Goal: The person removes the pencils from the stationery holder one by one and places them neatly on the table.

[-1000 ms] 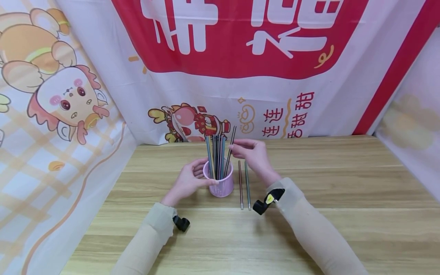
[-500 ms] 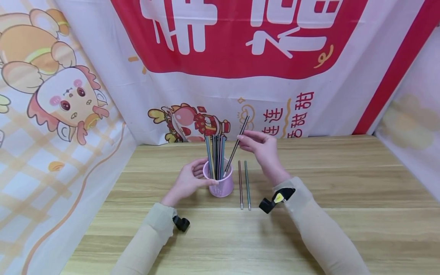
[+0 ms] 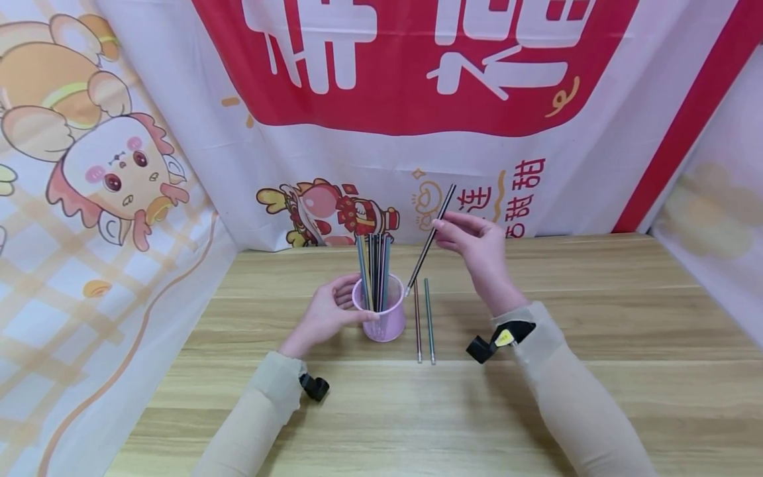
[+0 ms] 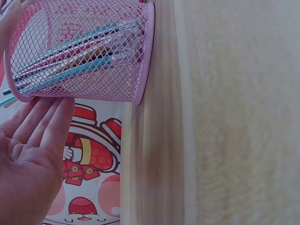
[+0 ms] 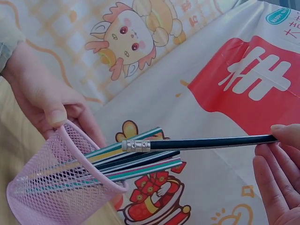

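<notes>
A pink mesh pen holder (image 3: 386, 327) stands upright on the wooden table, with several pencils (image 3: 374, 268) leaning inside it. My left hand (image 3: 324, 308) holds it from the left, thumb at the near rim and fingers along the far side. In the left wrist view those fingers lie against the mesh wall of the pen holder (image 4: 89, 56). Between thumb and fingertips my right hand (image 3: 473, 246) pinches a dark pencil (image 3: 424, 253), slanted, its lower end by the holder's right rim. The right wrist view shows a silver ferrule (image 5: 136, 146) at that end.
Right of the holder, a reddish pencil (image 3: 418, 328) and a green pencil (image 3: 430, 328) lie side by side on the table (image 3: 566, 318). A printed cloth (image 3: 334, 152) hangs along the table's back edge, and another (image 3: 119, 278) hangs at the left.
My right hand has drawn the dark pencil up and rightward, out of the pen holder. My left hand and the two pencils on the table have stayed put.
</notes>
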A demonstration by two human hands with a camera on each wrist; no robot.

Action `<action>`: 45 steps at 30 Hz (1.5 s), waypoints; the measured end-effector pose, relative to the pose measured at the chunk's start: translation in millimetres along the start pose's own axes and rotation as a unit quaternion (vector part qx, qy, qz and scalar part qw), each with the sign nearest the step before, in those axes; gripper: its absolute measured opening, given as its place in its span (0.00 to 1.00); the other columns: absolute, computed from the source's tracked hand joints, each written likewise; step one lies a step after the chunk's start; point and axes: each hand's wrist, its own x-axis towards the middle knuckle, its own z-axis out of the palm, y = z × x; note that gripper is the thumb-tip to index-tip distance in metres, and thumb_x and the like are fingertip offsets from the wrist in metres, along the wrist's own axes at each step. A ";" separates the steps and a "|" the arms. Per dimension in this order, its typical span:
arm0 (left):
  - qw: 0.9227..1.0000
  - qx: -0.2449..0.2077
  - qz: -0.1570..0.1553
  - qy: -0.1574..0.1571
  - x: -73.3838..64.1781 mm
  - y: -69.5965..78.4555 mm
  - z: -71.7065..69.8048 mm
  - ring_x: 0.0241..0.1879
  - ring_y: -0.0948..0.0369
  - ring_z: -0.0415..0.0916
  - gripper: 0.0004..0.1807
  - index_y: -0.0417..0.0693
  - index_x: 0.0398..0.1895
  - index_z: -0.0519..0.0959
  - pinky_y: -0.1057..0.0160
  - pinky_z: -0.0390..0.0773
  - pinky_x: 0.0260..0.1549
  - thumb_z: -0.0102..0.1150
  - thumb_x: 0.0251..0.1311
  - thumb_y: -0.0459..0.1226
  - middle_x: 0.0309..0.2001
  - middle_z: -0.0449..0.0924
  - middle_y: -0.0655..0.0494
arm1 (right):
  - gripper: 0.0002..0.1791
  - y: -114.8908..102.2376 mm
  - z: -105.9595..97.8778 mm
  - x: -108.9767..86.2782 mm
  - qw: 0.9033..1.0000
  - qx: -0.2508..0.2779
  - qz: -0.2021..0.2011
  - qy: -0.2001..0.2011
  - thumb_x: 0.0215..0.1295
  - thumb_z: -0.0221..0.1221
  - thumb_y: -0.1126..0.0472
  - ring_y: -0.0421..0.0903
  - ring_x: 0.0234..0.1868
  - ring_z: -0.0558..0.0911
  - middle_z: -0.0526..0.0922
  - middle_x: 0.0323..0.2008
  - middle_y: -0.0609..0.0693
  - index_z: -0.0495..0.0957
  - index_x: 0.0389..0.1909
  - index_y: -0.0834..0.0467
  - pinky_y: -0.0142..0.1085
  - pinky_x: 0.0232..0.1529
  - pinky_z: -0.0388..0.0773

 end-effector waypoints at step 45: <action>1.000 0.006 -0.003 -0.001 -0.7 1.4 -0.4 0.60 0.51 0.77 0.49 0.40 0.71 0.69 0.58 0.77 0.61 0.84 0.43 0.37 0.63 0.77 0.44 | 0.25 56.9 -61.3 -0.2 0.964 -0.201 0.149 -0.086 0.65 0.70 0.58 0.47 0.39 0.88 0.87 0.46 0.60 0.79 0.58 0.68 0.44 0.50 0.86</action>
